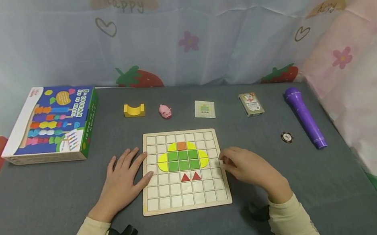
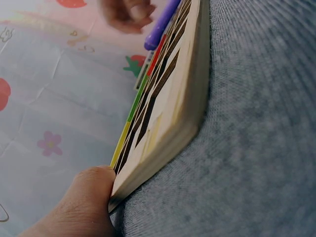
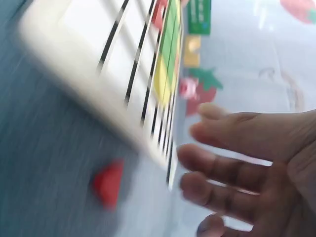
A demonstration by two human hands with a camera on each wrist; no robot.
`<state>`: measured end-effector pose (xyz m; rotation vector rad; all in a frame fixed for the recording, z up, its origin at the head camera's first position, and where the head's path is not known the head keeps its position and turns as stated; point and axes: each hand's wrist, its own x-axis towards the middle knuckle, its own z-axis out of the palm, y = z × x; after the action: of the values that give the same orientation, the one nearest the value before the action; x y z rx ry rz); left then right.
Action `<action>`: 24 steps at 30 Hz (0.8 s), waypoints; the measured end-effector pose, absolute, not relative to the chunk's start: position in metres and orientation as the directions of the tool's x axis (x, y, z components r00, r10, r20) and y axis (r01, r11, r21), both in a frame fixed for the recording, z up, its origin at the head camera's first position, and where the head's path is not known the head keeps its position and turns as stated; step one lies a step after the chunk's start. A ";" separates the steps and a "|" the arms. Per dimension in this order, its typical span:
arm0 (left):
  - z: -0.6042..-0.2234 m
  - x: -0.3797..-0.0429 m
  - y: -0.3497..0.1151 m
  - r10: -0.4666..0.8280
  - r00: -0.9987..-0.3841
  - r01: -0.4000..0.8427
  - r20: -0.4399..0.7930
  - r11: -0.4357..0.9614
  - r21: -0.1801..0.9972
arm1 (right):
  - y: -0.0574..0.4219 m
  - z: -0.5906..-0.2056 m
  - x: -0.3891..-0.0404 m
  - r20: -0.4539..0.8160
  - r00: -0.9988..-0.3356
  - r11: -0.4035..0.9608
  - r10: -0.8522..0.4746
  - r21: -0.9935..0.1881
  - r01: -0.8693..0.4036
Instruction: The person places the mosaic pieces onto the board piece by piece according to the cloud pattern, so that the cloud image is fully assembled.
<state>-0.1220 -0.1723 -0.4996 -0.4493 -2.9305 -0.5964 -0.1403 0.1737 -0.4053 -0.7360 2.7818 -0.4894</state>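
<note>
A wooden grid board [image 1: 166, 203] lies flat in front of me. On it sit several green squares [image 1: 182, 156], yellow rounded pieces [image 1: 162, 162], one orange square [image 1: 181, 146] and two red triangles [image 1: 184, 178]. My left hand [image 1: 121, 184] is spread at the board's left side, thumb and index fingertip on its edge. Over the right edge hovers my right hand [image 1: 251, 167], fingers loosely bent; the right wrist view shows nothing between them. Below it, a red piece [image 3: 107, 185] lies on the cloth beside the board, blurred and mostly hidden from the head view.
A game box [image 1: 54, 123] lies at the back left. Along the back are a yellow block [image 1: 134, 110], a pink pig figure [image 1: 165, 111], a pattern card [image 1: 204, 109] and a playing-card box [image 1: 251, 104]. A round chip [image 1: 287, 137] and purple microphone-shaped object [image 1: 305, 118] lie right.
</note>
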 end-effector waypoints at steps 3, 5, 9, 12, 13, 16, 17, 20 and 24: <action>-0.500 -0.122 -0.171 0.267 -0.948 0.312 0.171 0.878 0.362 | 0.193 -0.408 -0.133 -0.213 -0.864 0.854 -0.457 -0.379 -0.358; -0.500 -0.122 -0.171 0.267 -0.948 0.314 0.175 0.879 0.359 | 0.202 -0.412 -0.128 -0.251 -0.860 0.859 -0.444 -0.393 -0.328; -0.500 -0.121 -0.171 0.266 -0.943 0.324 0.200 0.873 0.364 | 0.210 -0.419 -0.123 -0.254 -0.857 0.845 -0.449 -0.430 -0.316; -0.499 -0.122 -0.172 0.269 -0.940 0.330 0.210 0.869 0.367 | 0.209 -0.423 -0.123 -0.239 -0.871 0.849 -0.430 -0.434 -0.300; -0.499 -0.122 -0.172 0.271 -0.940 0.332 0.209 0.869 0.367 | 0.209 -0.424 -0.123 -0.238 -0.874 0.853 -0.424 -0.428 -0.298; -0.500 -0.122 -0.172 0.271 -0.941 0.330 0.204 0.871 0.364 | 0.208 -0.427 -0.124 -0.230 -0.879 0.860 -0.418 -0.411 -0.302; -0.500 -0.122 -0.172 0.270 -0.941 0.329 0.204 0.872 0.363 | 0.208 -0.427 -0.124 -0.222 -0.879 0.860 -0.421 -0.404 -0.310; -0.501 -0.122 -0.172 0.269 -0.941 0.328 0.204 0.874 0.359 | 0.209 -0.430 -0.125 -0.196 -0.884 0.861 -0.425 -0.388 -0.328; -0.500 -0.121 -0.172 0.270 -0.942 0.326 0.199 0.875 0.358 | 0.211 -0.432 -0.126 -0.183 -0.890 0.860 -0.418 -0.397 -0.322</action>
<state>-0.1213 -0.1724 -0.4997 -0.4637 -2.9027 -0.5920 -0.1258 0.2107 -0.4319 -0.5614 2.7711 -0.5255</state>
